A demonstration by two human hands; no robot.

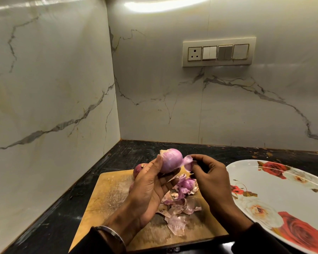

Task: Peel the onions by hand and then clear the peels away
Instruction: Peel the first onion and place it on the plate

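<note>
**Skin flap held to the right of the raised onion**

A red onion (pixel 171 163) is held up above the wooden cutting board (pixel 110 195) by the left hand (pixel 149 187), whose fingers are curled under and behind it while the thumb is laid along its left side. The stem-to-root axis appears tilted, with the pale trimmed end turned up and to the left. A loosened flap of purple skin (pixel 188 163) is seen standing off the onion's right flank, and it is pinched there by the fingertips of the right hand (pixel 209 178), which is otherwise curled and carries nothing else. The flap therefore lies between the two hands, on the side nearer the right one, so the coming pull is judged to run rightward and down, away from the bulb, while the bulb is steadied by the left. A heap of shed peels (pixel 180 200) lies on the board directly below, and another onion (pixel 139 169) is partly hidden behind the left hand. A rose-patterned plate (pixel 275 195) rests on the dark desk (pixel 50 222) to the right, near the right wrist
</note>
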